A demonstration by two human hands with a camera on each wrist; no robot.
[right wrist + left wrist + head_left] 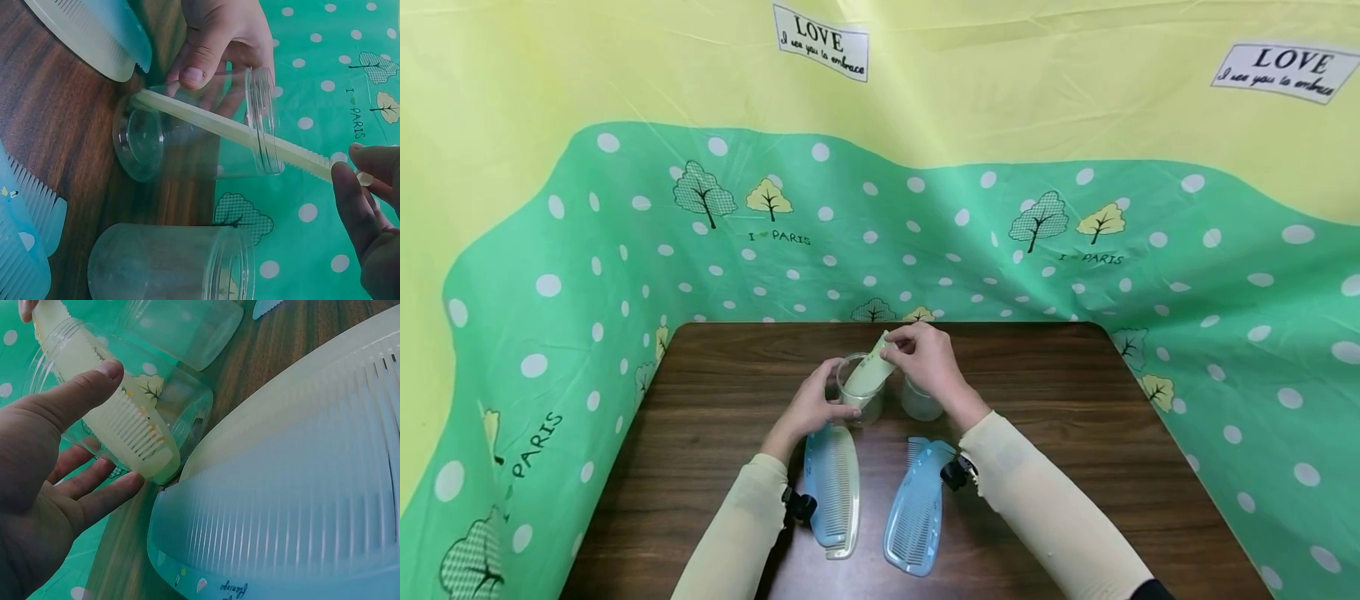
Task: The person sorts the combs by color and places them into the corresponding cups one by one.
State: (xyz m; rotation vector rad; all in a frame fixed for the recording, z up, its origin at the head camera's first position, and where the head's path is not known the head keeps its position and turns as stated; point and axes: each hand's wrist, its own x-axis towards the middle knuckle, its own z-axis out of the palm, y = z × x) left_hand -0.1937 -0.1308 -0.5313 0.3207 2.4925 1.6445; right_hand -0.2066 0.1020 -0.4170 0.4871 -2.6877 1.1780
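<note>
A pale yellow comb (870, 369) leans inside a clear jar (187, 140), its lower end down at the jar's base and its upper end out past the rim. My right hand (921, 354) pinches that upper end between thumb and fingers. Around the jar's side my left hand (816, 400) holds it, thumb on the near side and fingers behind. The jar stands upright on the table. In the left wrist view the comb's teeth and small printed flowers show through the clear wall.
To the right stands a second clear jar (156, 262). Nearer on the brown wooden table (1037, 500) lie a blue comb (826, 492) overlapping a cream comb (852, 500), and more blue combs (913, 517) to the right. A green and yellow patterned cloth (925, 225) hangs behind.
</note>
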